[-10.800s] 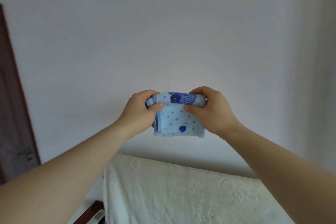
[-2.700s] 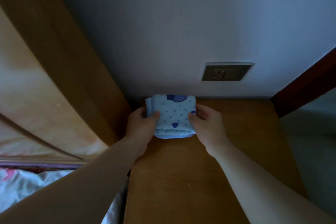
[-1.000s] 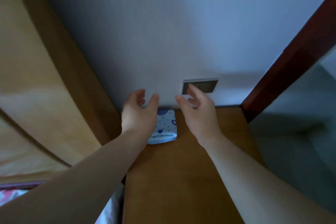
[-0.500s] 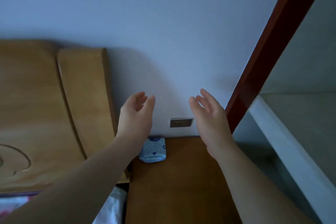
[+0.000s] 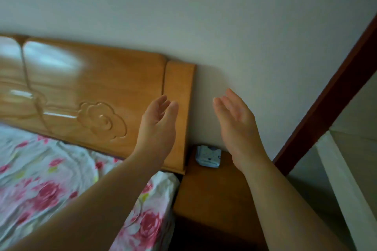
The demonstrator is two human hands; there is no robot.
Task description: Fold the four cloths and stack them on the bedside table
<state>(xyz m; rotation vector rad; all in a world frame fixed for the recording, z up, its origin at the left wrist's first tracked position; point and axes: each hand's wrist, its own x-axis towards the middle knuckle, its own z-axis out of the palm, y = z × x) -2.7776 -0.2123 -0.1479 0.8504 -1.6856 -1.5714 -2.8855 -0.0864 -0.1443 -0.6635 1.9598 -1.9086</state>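
Note:
A folded light-blue cloth (image 5: 208,156) with dark-blue dots and hearts lies at the back left corner of the wooden bedside table (image 5: 214,193), against the wall. My left hand (image 5: 158,120) is raised in front of the headboard, fingers apart, palm facing right, holding nothing. My right hand (image 5: 237,122) is raised above the table, palm facing left, fingers spread and empty. Both hands hover well above the cloth and do not touch it. No other cloth shows in this view.
A carved wooden headboard (image 5: 91,96) runs along the wall on the left. The bed below it carries a white sheet with pink roses (image 5: 61,185). A dark red door frame (image 5: 330,96) slants up on the right, with a white ledge (image 5: 342,187) beside it.
Both hands have let go of the folded blue cloth, which stays on the bedside table, and have risen away from it. My view has swung left, bringing the bed and headboard in.

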